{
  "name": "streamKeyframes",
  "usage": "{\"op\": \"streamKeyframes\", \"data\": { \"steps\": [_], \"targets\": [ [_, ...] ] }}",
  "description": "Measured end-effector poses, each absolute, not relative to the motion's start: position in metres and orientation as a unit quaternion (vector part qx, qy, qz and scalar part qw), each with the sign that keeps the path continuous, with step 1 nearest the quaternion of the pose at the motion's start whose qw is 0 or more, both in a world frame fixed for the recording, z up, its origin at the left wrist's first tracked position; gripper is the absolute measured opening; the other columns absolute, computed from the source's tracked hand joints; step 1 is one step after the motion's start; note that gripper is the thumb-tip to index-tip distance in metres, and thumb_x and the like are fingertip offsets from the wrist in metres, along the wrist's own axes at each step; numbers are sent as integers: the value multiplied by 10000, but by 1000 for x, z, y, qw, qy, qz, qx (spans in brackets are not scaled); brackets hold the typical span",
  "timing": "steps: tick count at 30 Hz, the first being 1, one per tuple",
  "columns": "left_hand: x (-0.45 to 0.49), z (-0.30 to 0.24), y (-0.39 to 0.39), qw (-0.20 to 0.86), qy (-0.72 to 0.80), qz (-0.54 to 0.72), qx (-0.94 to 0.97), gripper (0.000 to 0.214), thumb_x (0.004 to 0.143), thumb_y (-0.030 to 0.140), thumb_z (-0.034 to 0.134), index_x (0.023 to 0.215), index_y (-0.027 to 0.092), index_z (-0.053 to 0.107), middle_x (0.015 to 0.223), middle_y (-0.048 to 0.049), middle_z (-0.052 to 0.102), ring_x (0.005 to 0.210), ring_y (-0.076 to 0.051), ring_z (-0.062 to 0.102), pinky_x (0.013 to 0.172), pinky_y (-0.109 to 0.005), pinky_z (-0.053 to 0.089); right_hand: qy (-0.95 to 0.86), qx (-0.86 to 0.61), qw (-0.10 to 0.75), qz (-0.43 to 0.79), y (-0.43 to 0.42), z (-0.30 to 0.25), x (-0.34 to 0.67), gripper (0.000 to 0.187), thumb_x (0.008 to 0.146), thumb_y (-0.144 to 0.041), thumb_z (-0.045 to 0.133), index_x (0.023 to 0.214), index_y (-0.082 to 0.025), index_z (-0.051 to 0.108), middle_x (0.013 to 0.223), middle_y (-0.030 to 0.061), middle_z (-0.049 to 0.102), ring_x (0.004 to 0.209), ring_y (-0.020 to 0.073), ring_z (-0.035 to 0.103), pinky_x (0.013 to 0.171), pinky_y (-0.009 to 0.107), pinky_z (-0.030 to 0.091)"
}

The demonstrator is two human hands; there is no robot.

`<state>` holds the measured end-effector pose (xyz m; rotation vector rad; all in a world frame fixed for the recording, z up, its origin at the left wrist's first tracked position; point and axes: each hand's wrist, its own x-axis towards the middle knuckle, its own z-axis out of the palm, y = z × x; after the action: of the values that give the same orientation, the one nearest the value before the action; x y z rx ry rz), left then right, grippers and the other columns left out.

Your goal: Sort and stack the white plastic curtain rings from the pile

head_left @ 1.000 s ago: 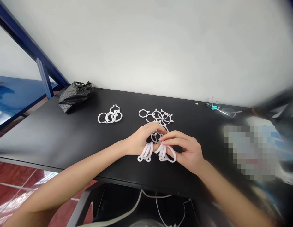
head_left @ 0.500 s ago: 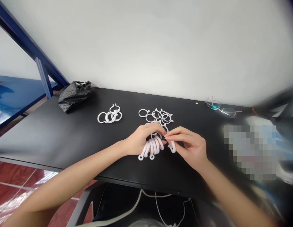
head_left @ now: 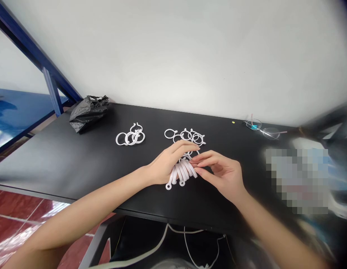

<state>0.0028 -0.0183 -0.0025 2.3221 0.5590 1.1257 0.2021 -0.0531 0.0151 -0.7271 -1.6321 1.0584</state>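
Note:
A bunch of white plastic curtain rings (head_left: 182, 171) with small eyelets hangs from my left hand (head_left: 168, 162), which is closed on them with its fingers arched over the top. From the right, my right hand (head_left: 222, 172) pinches at the end ring of the bunch, fingertips close to my left fingers. Just beyond my hands lie more loose curtain rings (head_left: 170, 133) on the black table (head_left: 106, 164), partly hidden by the left hand. A separate small cluster of white rings (head_left: 131, 138) rests to the left, overlapping one another.
A crumpled black plastic bag (head_left: 88, 114) sits at the back left. Eyeglasses (head_left: 270, 132) lie at the back right, by the white wall (head_left: 173, 56). A blurred plastic packet (head_left: 298, 181) is at the right. Cables (head_left: 168, 228) hang below the front edge.
My right hand has brought a ring leftward against the bunch in my left hand. The left fingers have stretched further over the rings. The loose rings stay put.

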Motion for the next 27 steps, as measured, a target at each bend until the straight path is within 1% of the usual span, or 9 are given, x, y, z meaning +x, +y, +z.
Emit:
{"op": "streamKeyframes", "data": {
  "steps": [4,6,8,11,13,16,18,24,27],
  "targets": [
    [3,-1,-21,232,214,368,875,505,924,343,577,1395,218,443,1411,-160,504,1282,-290,500,1049,-478,427,-684,-308,489,445,-53,15,201,155,820,-131,704,899,-253,758,944,49,745,944,214,697,872,399,588],
    [5,4,-23,330,243,384,827,442,970,350,479,1395,226,469,1428,-136,502,1313,-284,476,1078,-484,405,-683,-310,489,446,-51,15,204,179,827,-160,708,974,-254,745,999,59,736,988,219,678,878,400,580],
    [8,9,-26,465,277,397,741,422,986,345,427,1390,238,490,1444,-111,494,1320,-278,474,1072,-475,420,-676,-310,486,460,-50,15,206,285,803,-185,740,1076,-260,710,1037,67,717,926,203,672,769,355,598],
    [13,12,-30,632,278,382,614,478,909,379,564,1368,252,521,1420,-91,523,1287,-291,508,1050,-473,442,-684,-306,470,467,-54,13,204,440,737,-211,804,1150,-265,665,1070,73,666,748,151,640,554,272,564],
    [17,11,-33,707,254,373,544,532,832,442,648,1313,229,569,1327,-105,593,1215,-298,557,1020,-474,461,-701,-298,475,441,-59,10,199,509,701,-211,828,1171,-272,643,1155,84,609,733,139,622,526,265,556],
    [24,7,-40,777,236,351,466,518,815,520,637,1202,176,624,1135,-124,663,1030,-268,629,898,-434,523,-714,-296,488,405,-67,5,189,554,694,-175,825,1194,-282,611,1211,86,563,739,132,605,551,279,579],
    [28,4,-45,806,230,333,432,507,833,533,610,1183,166,630,1102,-129,666,988,-254,634,851,-409,532,-707,-304,498,399,-70,3,184,481,698,-147,813,1126,-265,629,1120,63,587,688,117,593,546,273,582],
    [34,-4,-54,851,174,325,375,511,844,438,645,1314,252,569,1467,-81,477,1374,-297,408,1069,-455,407,-676,-321,468,471,-73,5,179,334,698,-125,796,977,-230,648,760,-10,679,594,135,653,534,251,597],
    [35,-4,-57,838,193,331,388,556,835,408,662,1358,275,528,1476,-81,470,1380,-325,397,1050,-500,418,-669,-326,449,494,-75,7,178,274,684,-138,807,901,-218,660,712,-19,689,587,140,664,551,254,599]
  ]
}}
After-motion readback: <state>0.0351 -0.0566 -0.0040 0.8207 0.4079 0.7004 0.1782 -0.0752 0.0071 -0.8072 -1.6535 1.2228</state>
